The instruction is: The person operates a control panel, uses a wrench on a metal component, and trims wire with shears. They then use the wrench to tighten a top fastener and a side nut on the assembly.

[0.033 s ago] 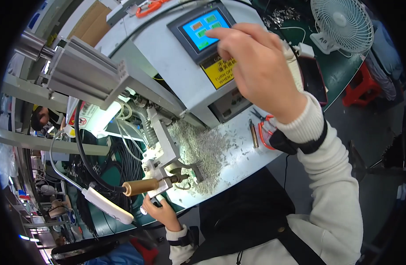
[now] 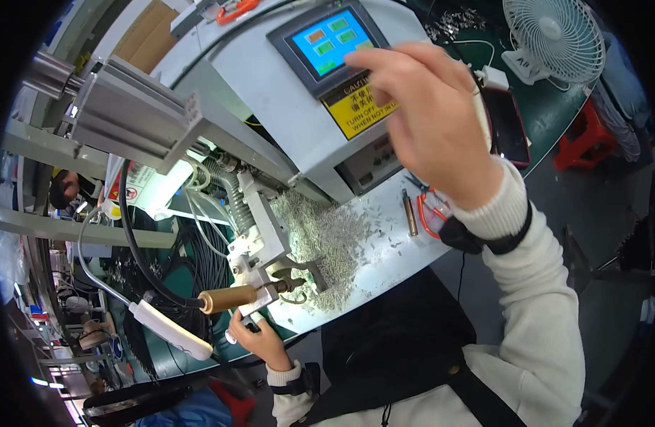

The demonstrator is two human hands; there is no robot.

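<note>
My right hand (image 2: 441,124) hovers over the lower right corner of a touchscreen (image 2: 329,44) on a grey machine housing (image 2: 263,78). Its index finger points left, the others are loosely bent, and it holds nothing. Low in the view, my left hand (image 2: 262,343) is closed at the underside of the machine's metal head (image 2: 258,276). A small dark part shows between its thumb and fingers; its kind is unclear. Just above that hand sits a brass-coloured cylinder (image 2: 229,299) with a black cable. Many small silvery metal pieces (image 2: 317,249) lie heaped beside the head.
Red-handled pliers (image 2: 428,222) and a brass-coloured rod (image 2: 410,215) lie right of the heap. A white lamp bar (image 2: 172,331) hangs at the left. A phone (image 2: 505,127), a white fan (image 2: 553,39) and a red stool (image 2: 587,139) are at the right. Another person (image 2: 70,188) shows far left.
My right hand has drawn back to the right and slightly down, its fingertip now off the screen's buttons. The left hand stays in place.
</note>
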